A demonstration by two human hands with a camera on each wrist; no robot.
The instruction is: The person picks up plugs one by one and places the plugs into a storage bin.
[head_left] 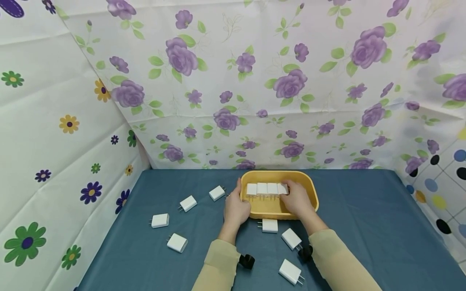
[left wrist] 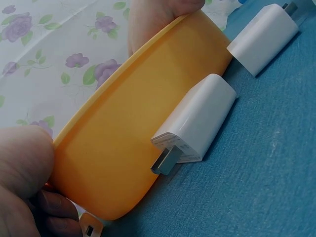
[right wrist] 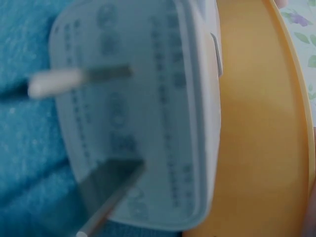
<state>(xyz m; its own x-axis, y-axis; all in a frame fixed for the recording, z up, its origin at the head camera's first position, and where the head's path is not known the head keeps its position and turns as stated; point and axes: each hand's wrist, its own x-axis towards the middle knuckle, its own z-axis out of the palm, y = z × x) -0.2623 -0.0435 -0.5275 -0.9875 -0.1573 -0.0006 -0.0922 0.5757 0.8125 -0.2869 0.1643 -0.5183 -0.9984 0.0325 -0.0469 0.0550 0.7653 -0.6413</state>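
Observation:
A yellow plastic bin [head_left: 278, 172] stands at the back of the table, with a row of several white plug-in chargers [head_left: 261, 188] inside, their prongs towards me. My left hand [head_left: 236, 208] grips the bin's left side, thumb at the rim and fingers against the outer wall. Inside the bin, my right hand [head_left: 296, 199] pinches the charger [head_left: 282, 188] at the row's right end. Just outside the front wall lies another charger [head_left: 270, 226], also seen beside the wall in the left wrist view. A charger's pronged face [right wrist: 143, 118] fills much of the right wrist view.
Chargers lie scattered left of the bin, among them one [head_left: 217, 193] near my left hand and one [head_left: 177, 243] nearer me. Two more, a charger [head_left: 291, 239] and a charger [head_left: 290, 271], lie by my right forearm. Flowered cloth [head_left: 225, 81] hangs behind the blue table [head_left: 364, 226].

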